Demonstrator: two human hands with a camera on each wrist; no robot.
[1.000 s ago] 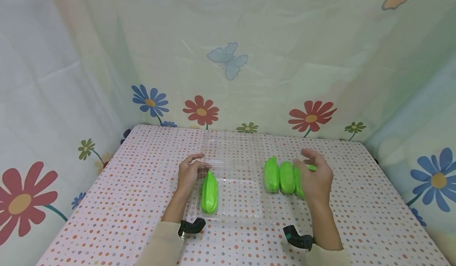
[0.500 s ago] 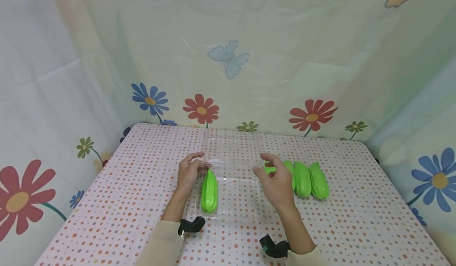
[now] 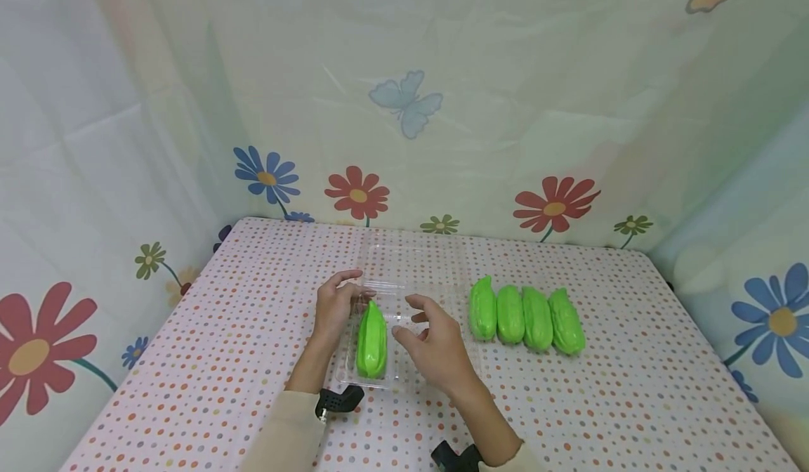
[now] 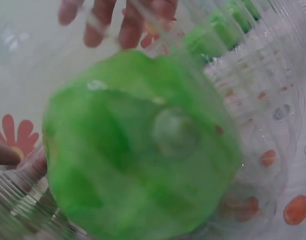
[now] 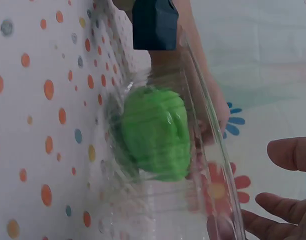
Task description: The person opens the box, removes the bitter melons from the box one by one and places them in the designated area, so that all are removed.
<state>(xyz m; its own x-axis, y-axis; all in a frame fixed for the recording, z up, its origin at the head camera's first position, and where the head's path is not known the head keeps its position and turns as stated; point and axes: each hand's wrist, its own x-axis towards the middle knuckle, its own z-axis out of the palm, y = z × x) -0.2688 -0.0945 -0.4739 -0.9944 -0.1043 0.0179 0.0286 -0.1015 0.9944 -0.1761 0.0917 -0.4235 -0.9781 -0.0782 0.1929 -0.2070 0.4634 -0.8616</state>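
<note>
A clear plastic clamshell container lies open at mid-table, its lid folded back. One green gourd lies lengthwise in the tray's left side; the wrist views show it close up behind the clear wall. My left hand pinches the tray's far-left rim. My right hand hovers over the tray just right of the gourd, fingers loosely spread and holding nothing; its fingertips show in the right wrist view.
Several more green gourds lie side by side on the dotted tablecloth right of the container. Flower-print curtains close in the table at the back and both sides. Black wrist cameras sit on both forearms.
My right hand has moved left from the row of gourds to above the tray, empty. The left hand and the gourd in the tray have stayed put.
</note>
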